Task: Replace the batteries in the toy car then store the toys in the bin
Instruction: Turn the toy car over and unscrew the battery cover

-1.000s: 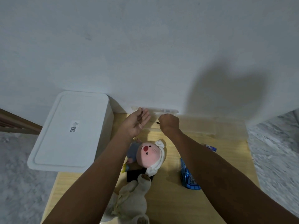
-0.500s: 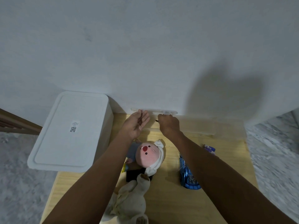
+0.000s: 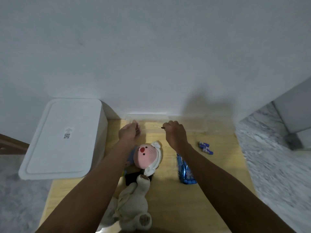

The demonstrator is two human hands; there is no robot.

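Right grip [image 3: 175, 132] round screwdriver [image 3: 159, 126], toy car [image 3: 185, 170] nearer, below.

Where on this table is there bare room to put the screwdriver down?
Bare wood lies between the pink plush and the blue toy car, and nearer you, right of the beige plush. It is crowded around both plushes and by the batteries.

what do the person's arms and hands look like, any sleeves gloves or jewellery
Both forearms are bare along all that shows of them: no sleeve edge comes into view. The left hand and the right hand wear no gloves. No watch or bracelet shows on either wrist. The fingers are too small and dim to tell whether there are rings.
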